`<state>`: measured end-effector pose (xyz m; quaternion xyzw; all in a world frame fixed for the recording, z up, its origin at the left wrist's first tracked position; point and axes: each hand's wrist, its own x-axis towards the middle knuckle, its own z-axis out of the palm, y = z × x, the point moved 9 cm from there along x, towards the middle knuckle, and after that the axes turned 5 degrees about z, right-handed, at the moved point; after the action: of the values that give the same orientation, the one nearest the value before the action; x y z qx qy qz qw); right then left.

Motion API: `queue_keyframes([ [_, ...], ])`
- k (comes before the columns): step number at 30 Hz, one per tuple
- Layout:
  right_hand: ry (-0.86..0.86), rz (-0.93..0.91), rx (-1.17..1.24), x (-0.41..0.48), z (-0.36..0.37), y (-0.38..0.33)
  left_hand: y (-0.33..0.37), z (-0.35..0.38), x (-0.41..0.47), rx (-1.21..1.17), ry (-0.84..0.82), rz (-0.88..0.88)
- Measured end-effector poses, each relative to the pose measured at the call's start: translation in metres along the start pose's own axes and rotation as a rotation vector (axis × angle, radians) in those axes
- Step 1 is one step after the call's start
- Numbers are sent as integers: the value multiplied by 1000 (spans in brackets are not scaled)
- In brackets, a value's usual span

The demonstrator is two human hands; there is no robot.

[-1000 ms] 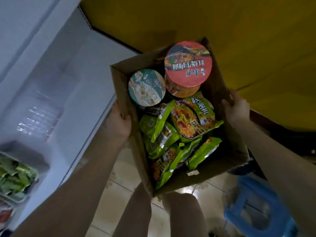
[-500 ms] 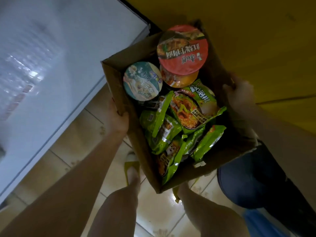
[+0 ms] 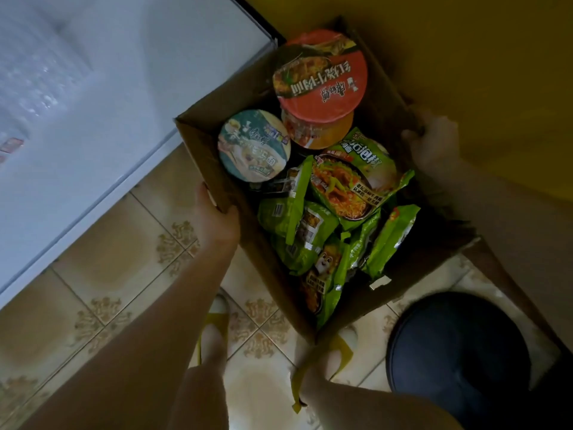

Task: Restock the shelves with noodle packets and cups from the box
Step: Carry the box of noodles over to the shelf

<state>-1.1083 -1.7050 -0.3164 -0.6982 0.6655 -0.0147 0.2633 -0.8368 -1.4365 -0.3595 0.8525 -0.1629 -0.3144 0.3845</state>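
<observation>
Since half a second ago the cardboard box has sunk a little in the view and the white cabinet has slid off to the upper left, so more of the patterned tile floor shows; both hands hold the carton as before. It hangs above the floor, tilted, with its open top facing up. The left hand clamps the left wall, thumb hooked over the rim to the inside and the palm against the outside. The right hand is blurred but curls over the rim of the right wall at the far end. Inside are two noodle cups at the far end: a red-lidded cup that leans, its orange side showing under the lid, and just beside it to the left a smaller teal-lidded cup. Nearer lies a heap of green noodle packets, at least five, overlapping so that an exact count cannot be made; the topmost lies face up against the red cup. Below the box are two feet in yellow slippers, and at lower right a dark blue rounded shape. A yellow wall stands behind.
</observation>
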Motion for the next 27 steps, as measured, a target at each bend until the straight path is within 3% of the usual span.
queue_keyframes([
  [9, -47, 17, -14, 27, 22, 8, -4, 12, 14, 66, 43, -5],
  [17, -74, 211, -58, -21, -6, 56, -17, 18, -1, 60, -90, -163],
  [24, 161, 699, 420, -130, -4, 143, -26, 36, -44, 32, -161, -303],
  [27, 117, 901, 729, -151, 27, 155, -24, 38, -44, 101, -135, -300],
])
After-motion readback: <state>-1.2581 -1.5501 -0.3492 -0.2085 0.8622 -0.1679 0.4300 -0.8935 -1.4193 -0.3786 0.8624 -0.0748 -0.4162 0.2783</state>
